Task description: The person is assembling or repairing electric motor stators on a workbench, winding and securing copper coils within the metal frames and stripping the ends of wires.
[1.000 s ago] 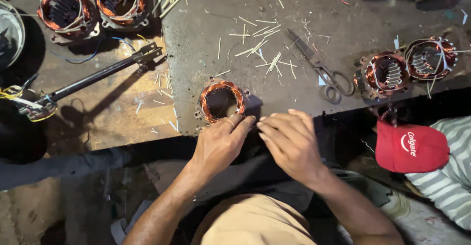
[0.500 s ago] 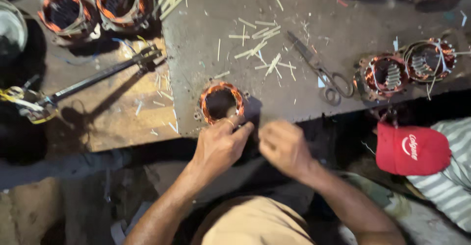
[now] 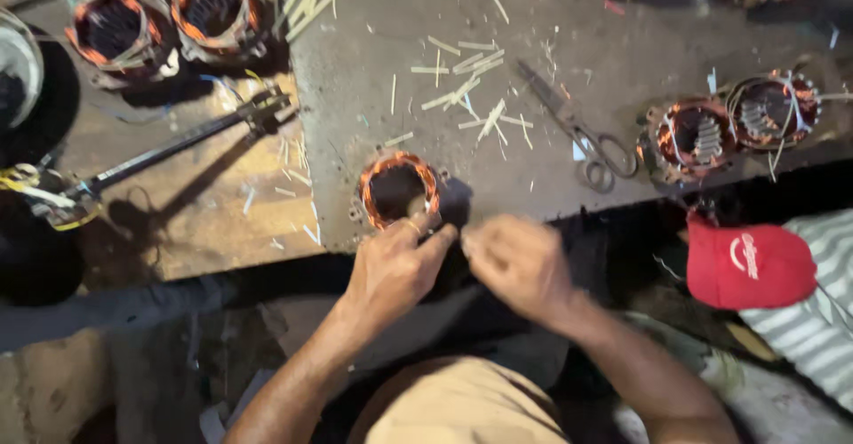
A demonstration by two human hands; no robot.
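My right hand (image 3: 520,262) has drawn back off the copper coil (image 3: 398,190) toward my body; left hand (image 3: 395,266) stays at its near rim, fingers curled, pinching something (too small to tell); right grip blurred, cannot tell; coil sits near the table (image 3: 373,106) edge; scissors (image 3: 577,133) well right.

Two bare hands, no gloves. Left hand (image 3: 395,266): ring on one finger, forearm bare down to the frame edge, no sleeve, no watch. Right hand (image 3: 520,264): blurred, no ring that can be made out, forearm bare too, no sleeve visible. Below both hands, between the forearms, a tan garment (image 3: 458,404), plain cloth, no print, rounded shape; whether shirt or trousers can't be told. Nothing else of the body shows.
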